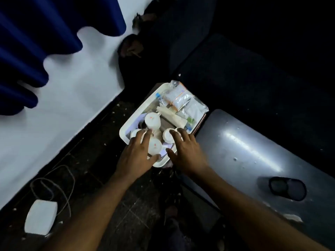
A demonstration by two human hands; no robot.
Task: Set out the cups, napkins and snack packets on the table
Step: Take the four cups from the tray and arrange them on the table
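A white tray (126, 126) rests low beside the grey table (244, 156). White cups stand upside down in its near half: one (152, 120) in the middle, one (155, 146) between my hands, one (167, 135) under my right fingers. Folded napkins (172, 116) lie in the middle. Clear snack packets (181, 100) fill the far end. My left hand (137, 156) rests spread over the tray's near left corner, touching the cups. My right hand (186, 151) is spread over the near right corner. Whether either hand grips a cup or the rim is unclear.
A dark round object (287, 188) lies on the grey table at the right. A white box (40, 216) with a cable (54, 180) sits on the dark floor at the left. A blue curtain (36, 42) hangs over a white wall. Dark seating (235, 60) lies behind.
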